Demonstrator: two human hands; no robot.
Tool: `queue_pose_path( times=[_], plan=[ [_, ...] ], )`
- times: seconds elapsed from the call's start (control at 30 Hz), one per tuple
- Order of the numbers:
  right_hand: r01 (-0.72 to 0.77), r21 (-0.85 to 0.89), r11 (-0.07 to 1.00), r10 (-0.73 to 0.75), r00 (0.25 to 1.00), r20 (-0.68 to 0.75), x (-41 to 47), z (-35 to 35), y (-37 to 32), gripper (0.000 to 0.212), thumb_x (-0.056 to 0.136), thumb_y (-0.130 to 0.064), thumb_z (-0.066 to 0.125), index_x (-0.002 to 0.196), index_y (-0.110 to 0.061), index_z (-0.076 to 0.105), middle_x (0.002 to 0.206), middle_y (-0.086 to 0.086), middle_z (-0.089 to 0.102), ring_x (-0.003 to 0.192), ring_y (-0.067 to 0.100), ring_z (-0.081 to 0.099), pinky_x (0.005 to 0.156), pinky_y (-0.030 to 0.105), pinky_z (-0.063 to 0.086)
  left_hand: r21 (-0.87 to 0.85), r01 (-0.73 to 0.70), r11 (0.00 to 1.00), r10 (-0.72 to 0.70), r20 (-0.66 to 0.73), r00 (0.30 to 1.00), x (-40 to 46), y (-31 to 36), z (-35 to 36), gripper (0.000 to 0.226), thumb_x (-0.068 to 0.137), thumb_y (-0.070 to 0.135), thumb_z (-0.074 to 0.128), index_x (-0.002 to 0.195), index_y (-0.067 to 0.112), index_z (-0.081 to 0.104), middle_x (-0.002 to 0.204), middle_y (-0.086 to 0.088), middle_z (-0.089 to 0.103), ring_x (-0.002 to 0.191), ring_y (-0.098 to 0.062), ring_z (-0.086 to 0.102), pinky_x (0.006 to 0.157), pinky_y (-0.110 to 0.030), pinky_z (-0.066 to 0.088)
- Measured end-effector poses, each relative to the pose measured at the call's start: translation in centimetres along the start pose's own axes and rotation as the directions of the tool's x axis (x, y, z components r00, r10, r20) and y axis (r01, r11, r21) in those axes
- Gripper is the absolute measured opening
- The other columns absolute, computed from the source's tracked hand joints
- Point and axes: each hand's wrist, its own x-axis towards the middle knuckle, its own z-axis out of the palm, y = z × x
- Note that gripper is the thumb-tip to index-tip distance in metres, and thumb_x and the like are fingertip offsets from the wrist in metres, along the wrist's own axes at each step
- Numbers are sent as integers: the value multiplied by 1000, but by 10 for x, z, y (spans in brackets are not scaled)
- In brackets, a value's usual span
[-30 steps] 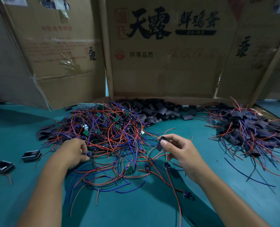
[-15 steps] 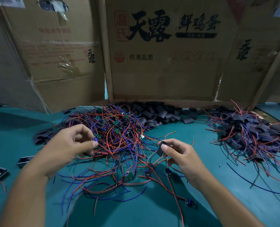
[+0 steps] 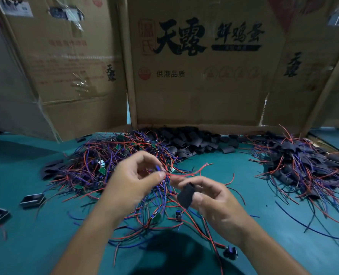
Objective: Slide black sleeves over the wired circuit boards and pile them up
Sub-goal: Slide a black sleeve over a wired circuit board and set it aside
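Midway over the desk [image 3: 31,247], I hold both hands raised close together above a tangle of red and blue wires. My left hand [image 3: 134,180] pinches a wired board's leads between thumb and fingertips, its red wire [image 3: 192,171] arcing off toward the right; the board itself is blurred and I cannot make it out. My right hand [image 3: 214,201] pinches a black sleeve [image 3: 186,195] between thumb and fingers, just beside the left hand's fingertips, the sleeve tilted and not yet on any board. Beneath and behind my hands, toward the desk's far left, sprawls the heap of bare boards [image 3: 105,165], small green boards showing among the wires. At the far edge, against a printed carton [image 3: 200,80], lies a pile of loose sleeves [image 3: 194,141]. Toward the far right corner sits the finished pile [image 3: 307,167], black sleeves with red and blue wires sticking out. Near the left edge rest two small black trays [image 3: 32,199], well apart from the heap. Close to the near edge, right of my right forearm, a single small black part [image 3: 230,252] lies on its red wire.
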Motion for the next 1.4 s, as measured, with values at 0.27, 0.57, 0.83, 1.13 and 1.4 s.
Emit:
queue_pose_path(
  times=[0.27,0.57,0.83,1.13,1.4],
  plan=[
    [-5,9,1000,8,941,-338,6,-9,-5,46,74,-23,74,104,11,63,106,26,69,95,30,67,80,36,58,251,-56,966,9,185,983,-3,-11,11,16,86,23,76,83,15,62,65,12,57,52,-3,41,52,-15,35],
    [10,-109,994,-44,948,-315,5,-3,6,26,74,-13,77,94,2,68,90,23,71,79,31,65,81,43,52,34,178,983,-181,258,949,-3,-21,30,34,85,36,68,100,6,59,71,-9,71,61,-18,63,56,-22,46],
    [68,-12,998,-68,923,-378,8,-14,-3,33,74,-21,76,94,4,68,96,27,71,86,35,68,86,44,57,138,113,984,-142,223,964,-3,-29,31,10,91,18,70,86,10,73,60,5,60,52,-8,47,51,-19,38],
    [67,-69,995,-89,905,-415,7,-14,-3,33,65,-23,86,88,-5,72,89,19,73,84,35,70,79,36,57,71,231,970,-241,371,897,-9,-24,39,17,97,19,61,99,2,63,74,-3,71,66,-21,61,68,-28,49],
    [101,-109,989,-137,905,-403,5,-20,-12,29,74,-27,75,100,-13,75,93,9,72,84,19,63,79,33,53,-51,232,971,-211,265,941,-9,-28,46,21,97,15,61,87,-3,67,64,-4,63,49,-15,54,50,-17,44]
  ],
)
